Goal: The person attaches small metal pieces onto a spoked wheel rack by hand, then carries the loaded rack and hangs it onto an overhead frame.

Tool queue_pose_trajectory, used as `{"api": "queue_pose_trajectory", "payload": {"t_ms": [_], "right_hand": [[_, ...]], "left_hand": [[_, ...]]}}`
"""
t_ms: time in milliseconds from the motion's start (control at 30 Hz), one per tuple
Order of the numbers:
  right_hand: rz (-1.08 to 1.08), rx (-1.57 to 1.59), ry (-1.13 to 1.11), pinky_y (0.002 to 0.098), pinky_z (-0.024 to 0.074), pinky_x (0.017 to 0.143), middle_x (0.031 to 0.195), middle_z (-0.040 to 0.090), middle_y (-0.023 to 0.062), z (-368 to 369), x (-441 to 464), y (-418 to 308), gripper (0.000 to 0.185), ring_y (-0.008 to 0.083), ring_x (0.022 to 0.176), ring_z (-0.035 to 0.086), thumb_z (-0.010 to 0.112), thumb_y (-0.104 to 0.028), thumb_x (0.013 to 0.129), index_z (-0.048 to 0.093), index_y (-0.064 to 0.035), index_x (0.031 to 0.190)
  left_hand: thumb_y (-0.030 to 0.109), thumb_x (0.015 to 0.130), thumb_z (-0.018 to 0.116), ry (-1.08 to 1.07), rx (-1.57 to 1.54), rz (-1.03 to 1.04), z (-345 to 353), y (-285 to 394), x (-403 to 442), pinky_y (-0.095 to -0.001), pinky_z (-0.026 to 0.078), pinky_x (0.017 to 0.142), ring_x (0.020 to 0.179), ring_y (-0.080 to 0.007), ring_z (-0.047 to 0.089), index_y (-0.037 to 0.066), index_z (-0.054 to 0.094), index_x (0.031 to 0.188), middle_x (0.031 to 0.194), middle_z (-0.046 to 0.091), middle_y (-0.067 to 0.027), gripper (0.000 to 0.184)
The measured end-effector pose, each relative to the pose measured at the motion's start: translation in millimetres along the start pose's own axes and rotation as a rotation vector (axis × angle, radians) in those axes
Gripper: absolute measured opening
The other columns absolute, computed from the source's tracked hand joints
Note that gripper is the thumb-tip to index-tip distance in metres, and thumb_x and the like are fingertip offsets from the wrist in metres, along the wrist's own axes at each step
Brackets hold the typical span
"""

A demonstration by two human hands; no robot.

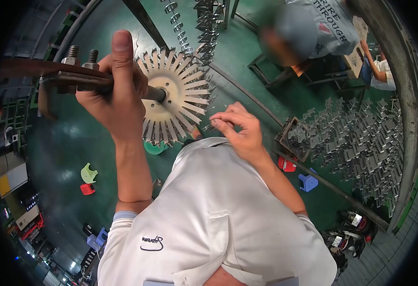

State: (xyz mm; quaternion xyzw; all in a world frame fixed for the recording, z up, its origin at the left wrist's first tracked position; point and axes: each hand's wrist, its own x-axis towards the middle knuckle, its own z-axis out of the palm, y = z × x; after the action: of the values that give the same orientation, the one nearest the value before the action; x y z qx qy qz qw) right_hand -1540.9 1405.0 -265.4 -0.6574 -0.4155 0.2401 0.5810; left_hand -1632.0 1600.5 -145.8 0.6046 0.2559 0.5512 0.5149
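My left hand [123, 90] is closed round a metal shaft [157, 94], thumb pointing up, beside a bolted metal bar [78, 78]. The shaft runs into the centre of a pale round wheel [163, 107] with flat metal blades fanned around its rim. Thumb and fingertips of my right hand [240, 131] pinch together by the wheel's lower right edge. A small grey metal piece [211, 127] shows at those fingertips; its full shape is hidden by them.
Strings of metal parts [208, 28] hang beyond the wheel. Many bent metal pieces [357, 148] hang on the right, beside a metal post [400, 95]. A person in a cap [297, 35] sits at the upper right. Small plastic stools [308, 181] stand on the green floor.
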Motion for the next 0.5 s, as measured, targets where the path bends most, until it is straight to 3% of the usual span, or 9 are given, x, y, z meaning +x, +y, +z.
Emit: {"api": "queue_pose_trajectory", "payload": {"t_ms": [333, 500], "right_hand": [[-0.053, -0.066, 0.056, 0.0295, 0.0371, 0.065, 0.063, 0.049, 0.0035, 16, -4, 2, 0.013, 0.0150, 0.067, 0.044, 0.076, -0.003, 0.083, 0.073, 0.0048, 0.093], [-0.081, -0.157, 0.065, 0.0328, 0.0399, 0.067, 0.063, 0.055, 0.0030, 19, -5, 2, 0.011, 0.0186, 0.065, 0.049, 0.076, -0.009, 0.082, 0.073, 0.0001, 0.087]], "left_hand": [[0.024, 0.096, 0.072, 0.003, -0.016, -0.008, 2, 11, -7, -0.0231, 0.020, 0.038, 0.038, -0.0042, 0.035, 0.006, 0.046, 0.047, 0.044, 0.040, 0.0035, 0.058], [0.024, 0.096, 0.072, 0.000, -0.022, -0.024, 1, 12, -10, -0.0232, 0.020, 0.039, 0.038, -0.0040, 0.035, 0.006, 0.046, 0.048, 0.044, 0.040, 0.0037, 0.057]]}}
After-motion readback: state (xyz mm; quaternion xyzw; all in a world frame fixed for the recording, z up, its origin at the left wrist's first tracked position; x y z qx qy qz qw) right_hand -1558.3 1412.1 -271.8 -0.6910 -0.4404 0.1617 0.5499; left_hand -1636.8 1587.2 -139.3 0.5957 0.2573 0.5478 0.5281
